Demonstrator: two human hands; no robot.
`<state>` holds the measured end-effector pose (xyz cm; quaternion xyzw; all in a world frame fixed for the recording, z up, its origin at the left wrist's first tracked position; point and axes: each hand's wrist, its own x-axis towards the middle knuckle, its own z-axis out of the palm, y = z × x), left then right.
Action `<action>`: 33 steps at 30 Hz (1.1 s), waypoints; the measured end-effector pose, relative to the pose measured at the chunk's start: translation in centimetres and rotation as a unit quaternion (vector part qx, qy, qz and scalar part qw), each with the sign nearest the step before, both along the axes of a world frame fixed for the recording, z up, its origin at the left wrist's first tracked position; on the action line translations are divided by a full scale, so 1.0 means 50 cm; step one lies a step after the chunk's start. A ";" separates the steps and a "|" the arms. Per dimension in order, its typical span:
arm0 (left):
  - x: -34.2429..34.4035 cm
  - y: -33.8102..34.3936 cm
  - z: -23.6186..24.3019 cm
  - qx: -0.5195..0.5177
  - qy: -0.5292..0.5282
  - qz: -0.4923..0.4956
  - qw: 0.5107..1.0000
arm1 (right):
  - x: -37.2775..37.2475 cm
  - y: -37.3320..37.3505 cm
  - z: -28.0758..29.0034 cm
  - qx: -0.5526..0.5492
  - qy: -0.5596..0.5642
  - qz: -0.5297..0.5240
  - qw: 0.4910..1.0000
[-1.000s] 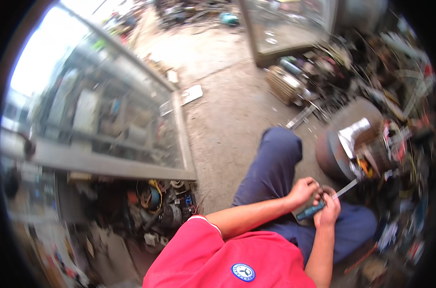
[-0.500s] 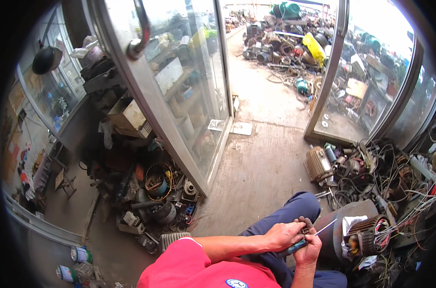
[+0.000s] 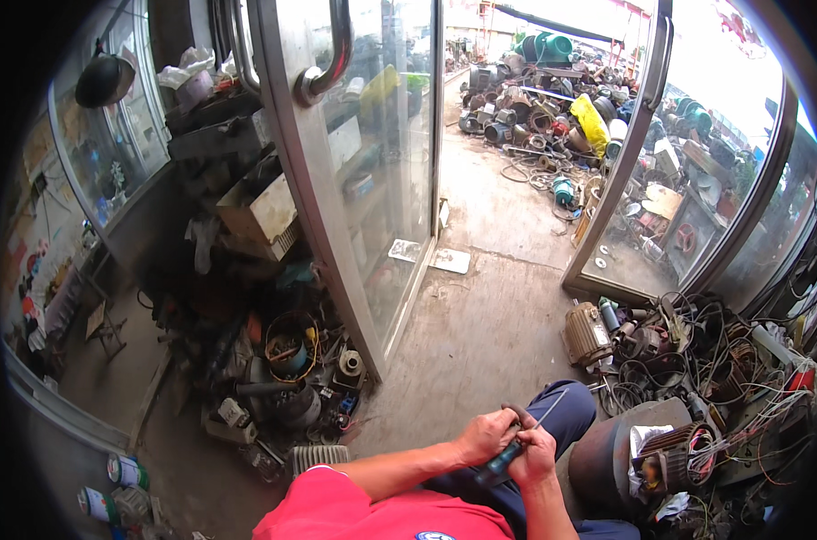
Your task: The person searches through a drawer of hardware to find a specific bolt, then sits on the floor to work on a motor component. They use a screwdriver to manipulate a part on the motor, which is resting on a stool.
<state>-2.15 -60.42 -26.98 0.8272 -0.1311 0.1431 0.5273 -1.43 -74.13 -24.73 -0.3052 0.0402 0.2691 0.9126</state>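
Observation:
My right hand (image 3: 533, 457) is closed round a screwdriver with a dark teal handle (image 3: 496, 465); its thin metal shaft (image 3: 552, 407) points up and to the right. Close against it, my left hand (image 3: 486, 436) is closed with the fingers bent over a small dark piece (image 3: 520, 414), mostly hidden, whose kind I cannot make out. Both hands are together above my lap, in front of my dark blue trouser leg (image 3: 566, 405).
To the right, a rusty drum (image 3: 597, 457) stands beside an opened motor (image 3: 683, 457) with loose wires. A ribbed motor (image 3: 587, 333) lies on the floor beyond. Leftward are a glass door (image 3: 381, 180) and a heap of parts with a bucket (image 3: 288, 357).
Both hands have shifted left, staying close together with the screwdriver. Its shaft now points more steeply upward. The whole view has turned slightly.

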 end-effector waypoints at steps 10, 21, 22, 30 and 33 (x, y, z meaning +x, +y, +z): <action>0.011 0.144 0.093 -0.134 0.092 0.093 0.982 | 0.029 0.100 0.075 0.096 0.026 -0.015 0.995; 0.164 0.682 0.618 -0.272 -0.336 0.393 0.812 | 0.003 0.027 0.014 0.009 0.087 -0.009 0.996; 0.214 0.793 0.652 -0.248 -0.368 0.381 0.811 | 0.001 0.013 0.005 0.010 0.095 -0.018 0.995; 0.341 1.031 0.819 -0.237 -0.154 0.498 0.820 | -0.018 -0.020 0.018 -0.005 0.092 -0.069 0.993; 0.326 1.024 0.727 -0.299 -0.267 0.419 0.815 | -0.017 -0.036 0.018 -0.007 0.097 -0.083 0.992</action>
